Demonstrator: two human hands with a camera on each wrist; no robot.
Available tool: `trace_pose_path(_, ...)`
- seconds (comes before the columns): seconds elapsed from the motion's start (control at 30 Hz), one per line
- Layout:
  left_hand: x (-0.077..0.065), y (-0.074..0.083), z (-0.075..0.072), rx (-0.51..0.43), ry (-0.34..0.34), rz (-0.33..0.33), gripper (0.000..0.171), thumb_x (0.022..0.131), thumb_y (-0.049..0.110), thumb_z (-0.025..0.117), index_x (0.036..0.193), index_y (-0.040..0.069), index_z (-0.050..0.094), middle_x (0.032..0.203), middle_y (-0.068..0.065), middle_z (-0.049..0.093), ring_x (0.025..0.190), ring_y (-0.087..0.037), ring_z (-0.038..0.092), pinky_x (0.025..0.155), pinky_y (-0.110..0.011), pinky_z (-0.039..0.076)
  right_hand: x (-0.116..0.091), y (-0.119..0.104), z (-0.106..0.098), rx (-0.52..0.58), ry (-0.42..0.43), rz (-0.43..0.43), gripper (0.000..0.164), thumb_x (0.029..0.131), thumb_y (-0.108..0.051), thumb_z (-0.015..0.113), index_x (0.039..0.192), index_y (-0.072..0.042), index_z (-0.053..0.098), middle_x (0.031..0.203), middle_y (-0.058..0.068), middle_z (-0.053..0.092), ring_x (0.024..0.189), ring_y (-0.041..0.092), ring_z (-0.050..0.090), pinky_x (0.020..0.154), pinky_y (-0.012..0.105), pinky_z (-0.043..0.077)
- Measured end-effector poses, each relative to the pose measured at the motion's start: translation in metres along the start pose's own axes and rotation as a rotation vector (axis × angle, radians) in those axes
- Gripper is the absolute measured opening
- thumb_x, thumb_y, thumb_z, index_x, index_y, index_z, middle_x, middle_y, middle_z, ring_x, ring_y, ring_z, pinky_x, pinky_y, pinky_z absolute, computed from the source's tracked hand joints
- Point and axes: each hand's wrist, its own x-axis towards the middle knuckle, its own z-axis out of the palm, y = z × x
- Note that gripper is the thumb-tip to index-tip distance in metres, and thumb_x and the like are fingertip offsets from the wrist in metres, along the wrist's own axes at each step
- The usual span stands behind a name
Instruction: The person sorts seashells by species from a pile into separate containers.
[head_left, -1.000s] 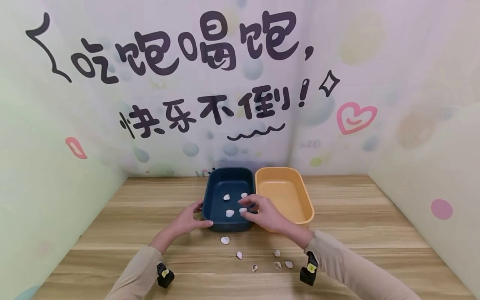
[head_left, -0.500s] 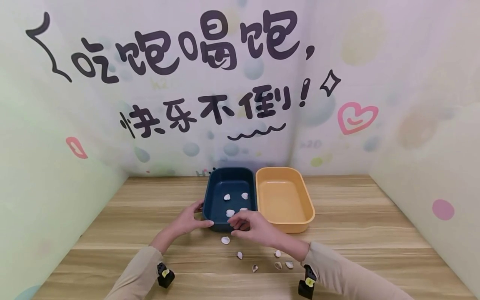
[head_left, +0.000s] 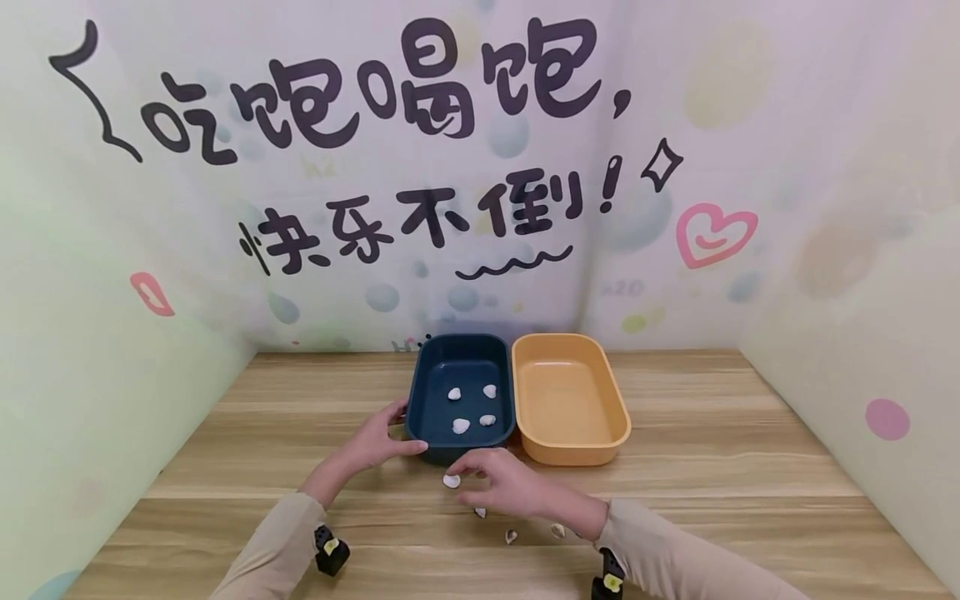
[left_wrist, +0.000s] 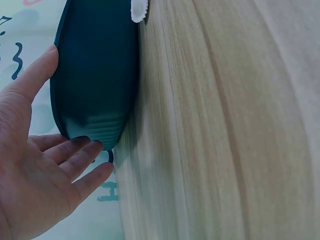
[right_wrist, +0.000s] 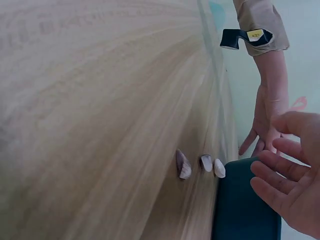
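My left hand [head_left: 375,440] touches the left side and near corner of a navy blue tray [head_left: 461,371], thumb on the rim. In the left wrist view its fingers [left_wrist: 80,162] lie against the tray's end, almost straight. Several white seashells [head_left: 461,426] lie inside the tray. In front of it my right hand [head_left: 510,487] hovers low over the table, thumb and forefinger apart on either side of a white seashell [head_left: 451,481]. Nothing is in its grasp in the right wrist view. It partly covers another seashell [head_left: 480,512] behind the thumb.
A yellow tray [head_left: 570,398] stands right beside the navy one, holding nothing. Two more seashells, one nearer [head_left: 512,537] and one farther right [head_left: 558,530], lie on the wooden table [head_left: 360,542]. Printed fabric walls surround the table's back and sides.
My right hand has moved from above the navy tray toward me, down to the seashell in front. A shell near its fingers earlier now lies in the tray. The left hand has stayed put.
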Motion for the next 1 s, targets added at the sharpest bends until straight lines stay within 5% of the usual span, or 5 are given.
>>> trace_pose_path(0.23, 0.001, -0.001, 0.0, -0.01, -0.009, -0.003, 0.08, 0.076, 0.027, 0.073, 0.136, -0.006, 0.031, 0.133, -0.024, 0.042, 0.118, -0.038, 0.043, 0.094, -0.05, 0.039, 0.002, 0.005, 0.008, -0.108, -0.049, 0.003, 0.029, 0.084, -0.011, 0.064, 0.112, -0.004, 0.061, 0.112, 0.002, 0.062, 0.103, 0.009, 0.055, 0.089, 0.022, 0.044)
trace_pose_path(0.6, 0.001, -0.001, -0.001, -0.005, -0.015, -0.009, 0.083, 0.076, 0.029, 0.074, 0.137, -0.005, 0.03, 0.133, -0.024, 0.042, 0.118, -0.037, 0.044, 0.093, -0.05, 0.039, 0.01, 0.009, 0.015, -0.277, -0.014, -0.003, 0.029, 0.081, -0.01, 0.065, 0.109, -0.004, 0.064, 0.115, 0.006, 0.061, 0.108, 0.014, 0.055, 0.093, 0.026, 0.043)
trace_pose_path(1.0, 0.0, 0.001, -0.001, 0.005, -0.016, -0.03, 0.084, 0.076, 0.033, 0.073, 0.138, -0.003, 0.03, 0.134, -0.023, 0.042, 0.119, -0.036, 0.043, 0.094, -0.049, 0.039, 0.012, 0.016, 0.019, -0.302, -0.046, -0.036, 0.023, 0.079, -0.006, 0.066, 0.102, -0.006, 0.069, 0.1, 0.0, 0.067, 0.094, 0.005, 0.058, 0.081, 0.016, 0.045)
